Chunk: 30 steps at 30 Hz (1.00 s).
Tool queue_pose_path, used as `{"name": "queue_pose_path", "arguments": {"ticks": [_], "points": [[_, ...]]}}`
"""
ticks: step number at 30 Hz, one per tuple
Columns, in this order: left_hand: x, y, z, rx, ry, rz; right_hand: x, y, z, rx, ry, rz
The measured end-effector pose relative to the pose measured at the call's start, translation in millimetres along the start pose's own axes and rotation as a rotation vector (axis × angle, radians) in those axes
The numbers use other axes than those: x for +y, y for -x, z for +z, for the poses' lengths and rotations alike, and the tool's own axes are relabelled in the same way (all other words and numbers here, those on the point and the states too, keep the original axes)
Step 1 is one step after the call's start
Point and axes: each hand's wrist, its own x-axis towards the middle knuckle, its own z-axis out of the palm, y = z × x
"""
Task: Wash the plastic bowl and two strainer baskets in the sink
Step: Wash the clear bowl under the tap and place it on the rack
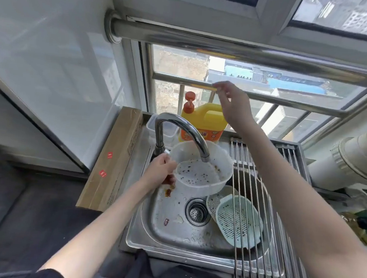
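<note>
My left hand [161, 172] grips the left rim of a translucent white plastic bowl [202, 171], held tilted under the spout of the curved steel tap [179, 129]. Dark specks and brown residue dot the bowl's inside. My right hand [231, 103] is raised above the yellow detergent bottle, fingers loosely apart, holding nothing. A pale green strainer basket [238, 222] lies in the right of the steel sink [166, 236], partly over a white strainer basket [213, 203] of which only the left edge shows.
A roll-up steel drying rack [260, 210] covers the sink's right side. A yellow detergent bottle [203, 120] with an orange pump and a clear container [163, 128] stand behind the tap. A long cardboard box [115, 155] lies left. The drain [197, 211] sits mid-sink.
</note>
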Motion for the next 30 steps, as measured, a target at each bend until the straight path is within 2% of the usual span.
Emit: {"name": "queue_pose_path", "arguments": {"ticks": [4, 8, 13, 17, 20, 23, 30], "points": [[17.9, -4.9, 0.6, 0.001, 0.085, -0.019, -16.0, -34.7, 21.2, -0.206, 0.078, -0.106], [31.6, -5.1, 2.7, -0.026, 0.204, -0.03, -19.1, -63.0, 45.2, -0.42, 0.152, -0.085], [46.7, -15.8, -2.0, 0.019, 0.352, -0.036, -20.8, -89.7, 63.6, -0.568, 0.247, -0.03], [55.1, -22.6, -2.8, 0.014, 0.359, -0.021, -20.5, -103.4, 79.4, -0.696, 0.294, 0.002], [56.7, -26.4, -0.7, 0.024, 0.366, -0.024, -17.6, -106.5, 91.3, -0.744, 0.394, -0.017], [57.8, -27.7, 1.2, 0.036, 0.39, -0.023, -9.2, -106.7, 99.0, -0.706, 0.489, -0.031], [56.4, -33.1, 1.0, -0.023, 0.382, -0.003, -0.8, -110.9, 100.0, -0.676, 0.541, -0.004]]}}
